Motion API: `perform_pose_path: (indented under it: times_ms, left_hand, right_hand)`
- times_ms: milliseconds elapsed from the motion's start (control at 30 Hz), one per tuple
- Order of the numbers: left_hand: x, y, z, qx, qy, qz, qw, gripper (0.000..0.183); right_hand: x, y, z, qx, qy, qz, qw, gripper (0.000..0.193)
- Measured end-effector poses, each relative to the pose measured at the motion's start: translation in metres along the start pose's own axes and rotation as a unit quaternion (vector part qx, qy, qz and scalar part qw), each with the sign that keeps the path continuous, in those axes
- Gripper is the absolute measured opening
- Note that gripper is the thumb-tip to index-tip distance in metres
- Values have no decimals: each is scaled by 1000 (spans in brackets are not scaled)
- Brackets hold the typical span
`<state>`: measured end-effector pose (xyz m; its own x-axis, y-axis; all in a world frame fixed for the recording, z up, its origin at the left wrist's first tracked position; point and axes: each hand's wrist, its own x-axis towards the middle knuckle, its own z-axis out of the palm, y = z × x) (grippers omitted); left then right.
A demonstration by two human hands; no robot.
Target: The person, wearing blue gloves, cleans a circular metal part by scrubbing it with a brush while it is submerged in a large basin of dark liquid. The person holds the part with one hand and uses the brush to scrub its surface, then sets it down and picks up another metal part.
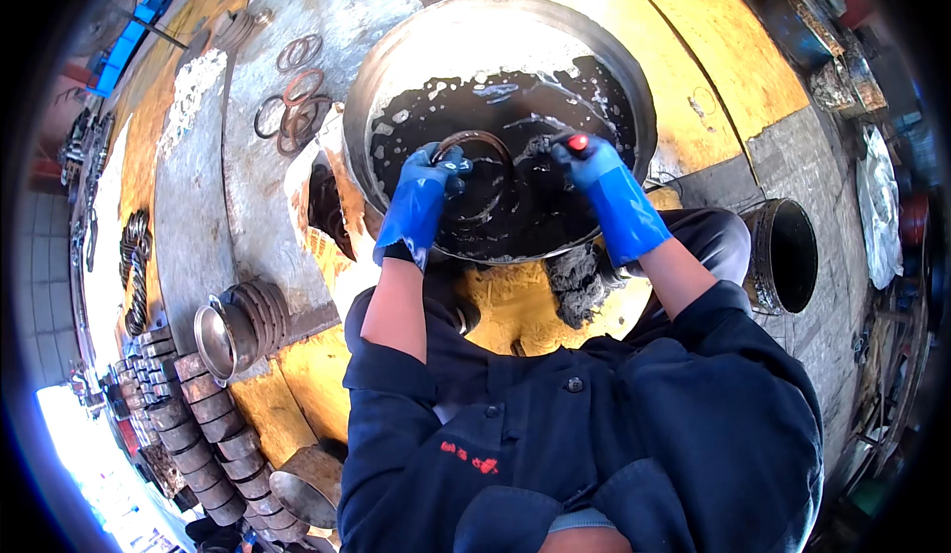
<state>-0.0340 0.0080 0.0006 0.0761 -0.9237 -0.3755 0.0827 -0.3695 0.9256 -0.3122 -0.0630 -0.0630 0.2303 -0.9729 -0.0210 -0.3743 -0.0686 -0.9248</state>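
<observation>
A wide round metal basin (642,107) sits in front of me, with dark, foamy liquid (451,107) in it. My left hand (416,199), in a blue rubber glove, is closed on the left side of a dark metal ring (475,136) held over the liquid. Opposite it, my right hand (609,188), gloved the same way, grips a brush (538,147) with a dark, shaggy head and a red spot on its handle. The brush head is close to the ring's right side; I cannot tell if they touch.
Several loose rings (300,107) lie on the floor left of the basin. A stack of ribbed metal rings (260,317) and rows of metal cylinders (213,409) stand lower left. A dark open drum (788,256) is at my right. Grey rags (580,290) lie below the basin.
</observation>
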Motion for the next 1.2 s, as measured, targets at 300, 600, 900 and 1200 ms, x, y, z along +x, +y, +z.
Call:
perform_pose_path:
  times_ms: [300, 600, 900, 1200]
  left_hand:
    - [-1, -6, -5, -83, 56, 37, 994, 21]
    - [3, -5, -15, -136, 134, 50, 980, 19]
    - [12, -12, -9, -127, 174, 100, 971, 18]
    - [16, -25, -10, -142, 159, 101, 972, 21]
  right_hand:
    - [-6, -135, 43, 74, -59, -115, 989, 21]
    - [4, -91, 50, 17, 12, 50, 999, 22]
    - [-32, -59, 80, 221, -9, 263, 939, 25]
    - [-52, -111, 69, 410, -29, 246, 878, 23]
